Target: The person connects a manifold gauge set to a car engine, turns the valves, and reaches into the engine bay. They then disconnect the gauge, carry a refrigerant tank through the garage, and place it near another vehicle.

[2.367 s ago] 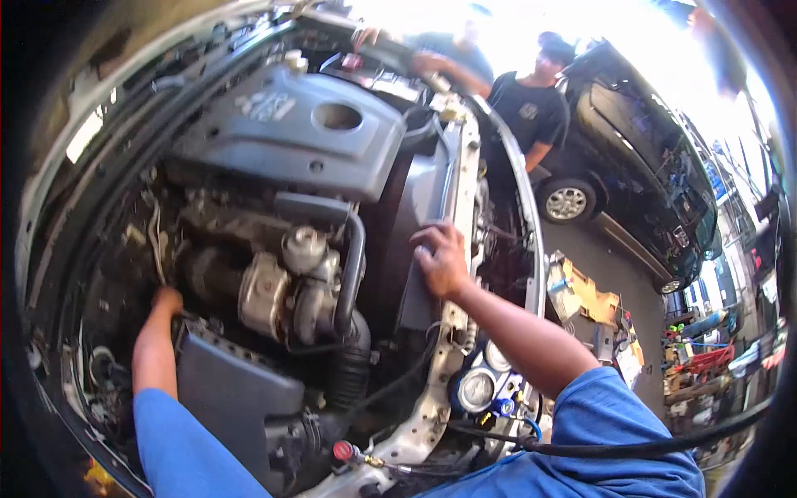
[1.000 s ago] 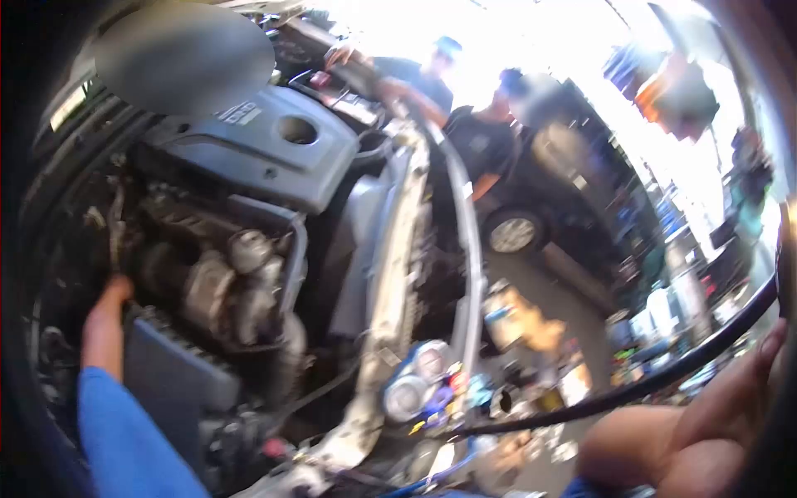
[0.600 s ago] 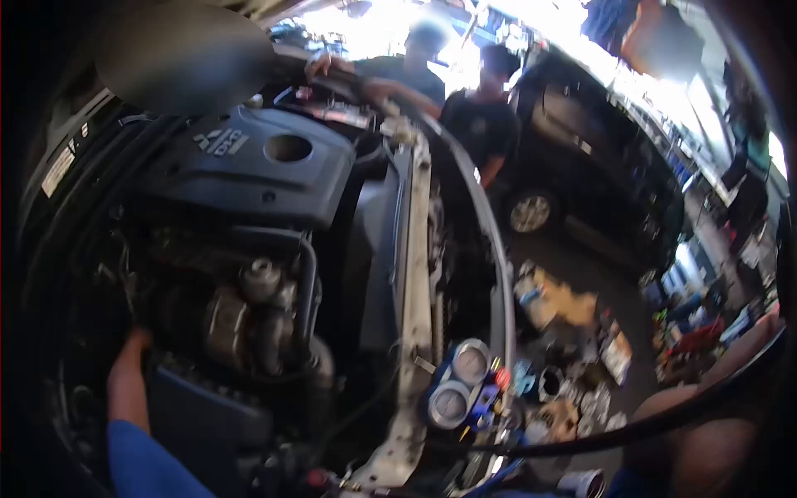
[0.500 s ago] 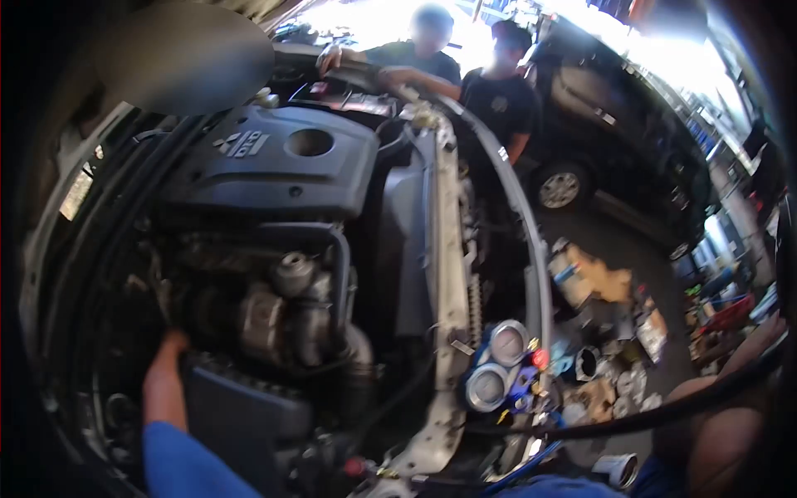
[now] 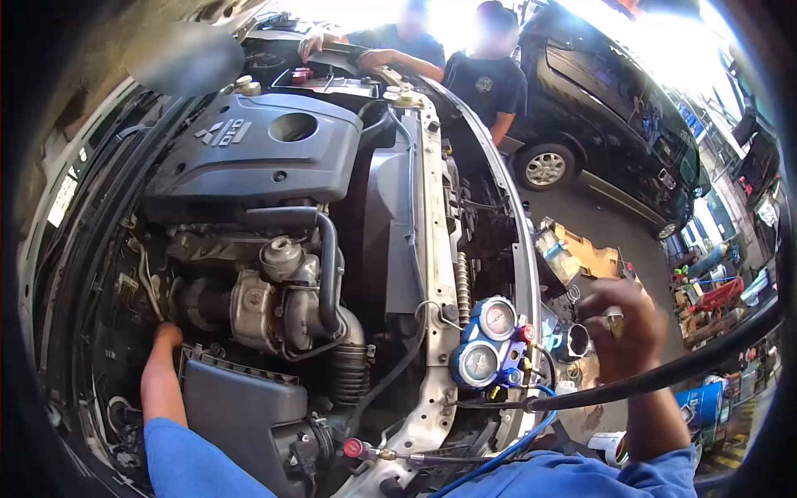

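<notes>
My left hand point(image 5: 168, 334) reaches down into the engine bay, between the black air filter box point(image 5: 237, 398) and the turbocharger's heat-stained metal housing point(image 5: 253, 303). Its fingers are hidden, and a thin cable or pipe point(image 5: 149, 278) runs down close to them. My right hand point(image 5: 627, 332) is raised over the floor beyond the car's front edge, blurred, with its fingers curled round a small pale, brassy piece point(image 5: 614, 314) too small to name. Nearby, a blue manifold gauge set point(image 5: 490, 344) with two dials rests at the front crossmember point(image 5: 436, 290).
A grey engine cover point(image 5: 249, 149) lies behind the turbocharger. A thick black hose point(image 5: 656, 386) crosses in front of me. Two people lean or stand at the far fender, near a dark vehicle point(image 5: 614, 108). Cardboard point(image 5: 589, 253) and loose parts litter the floor.
My right hand has come up from the lower right into the middle right, above the littered floor. My left hand stays deep beside the filter box. The view has shifted slightly.
</notes>
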A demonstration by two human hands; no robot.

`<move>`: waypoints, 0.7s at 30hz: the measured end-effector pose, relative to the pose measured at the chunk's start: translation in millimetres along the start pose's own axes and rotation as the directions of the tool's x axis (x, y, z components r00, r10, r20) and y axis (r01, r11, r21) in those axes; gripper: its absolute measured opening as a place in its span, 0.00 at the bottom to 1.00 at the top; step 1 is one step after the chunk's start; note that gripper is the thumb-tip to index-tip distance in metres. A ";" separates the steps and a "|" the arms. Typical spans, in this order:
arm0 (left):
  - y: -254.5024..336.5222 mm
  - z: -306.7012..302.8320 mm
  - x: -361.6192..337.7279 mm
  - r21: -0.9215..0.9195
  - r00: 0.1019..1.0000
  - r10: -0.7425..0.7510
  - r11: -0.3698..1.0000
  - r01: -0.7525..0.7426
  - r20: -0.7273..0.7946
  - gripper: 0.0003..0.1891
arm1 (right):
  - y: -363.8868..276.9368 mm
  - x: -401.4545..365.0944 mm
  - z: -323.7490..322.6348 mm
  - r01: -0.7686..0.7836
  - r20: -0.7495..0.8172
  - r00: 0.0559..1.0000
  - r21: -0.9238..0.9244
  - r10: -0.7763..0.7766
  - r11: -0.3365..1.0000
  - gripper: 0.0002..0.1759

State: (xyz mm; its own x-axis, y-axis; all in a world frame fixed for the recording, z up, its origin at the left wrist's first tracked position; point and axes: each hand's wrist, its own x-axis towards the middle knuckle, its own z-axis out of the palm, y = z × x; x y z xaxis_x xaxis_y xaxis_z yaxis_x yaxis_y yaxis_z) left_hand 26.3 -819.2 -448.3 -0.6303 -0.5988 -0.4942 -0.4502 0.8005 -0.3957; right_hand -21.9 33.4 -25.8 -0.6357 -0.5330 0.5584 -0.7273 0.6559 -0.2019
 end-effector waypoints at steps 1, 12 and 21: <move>3.9 -6.2 -4.1 0.074 0.999 0.036 0.997 -0.037 0.024 0.19 | 7.9 -16.4 13.6 -0.053 0.088 0.995 0.019 0.051 0.998 0.23; 16.7 -23.2 -33.7 -0.020 0.998 -0.060 0.998 0.060 0.031 0.18 | 6.0 -103.8 84.8 -0.253 0.608 0.753 -0.083 0.250 0.964 0.23; 4.5 -6.4 -9.8 0.094 1.000 0.019 0.995 -0.019 0.006 0.17 | 0.7 -100.8 88.6 -0.289 0.627 0.717 -0.131 0.305 0.948 0.21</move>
State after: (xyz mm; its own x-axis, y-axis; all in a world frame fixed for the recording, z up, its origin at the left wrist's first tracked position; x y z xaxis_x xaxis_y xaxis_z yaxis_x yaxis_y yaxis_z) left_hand 26.4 -809.5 -440.3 -0.6345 -0.5839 -0.5065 -0.3764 0.8057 -0.4573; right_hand 18.8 40.2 -153.4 -0.8396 -0.5171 -0.1661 -0.4720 0.8460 -0.2478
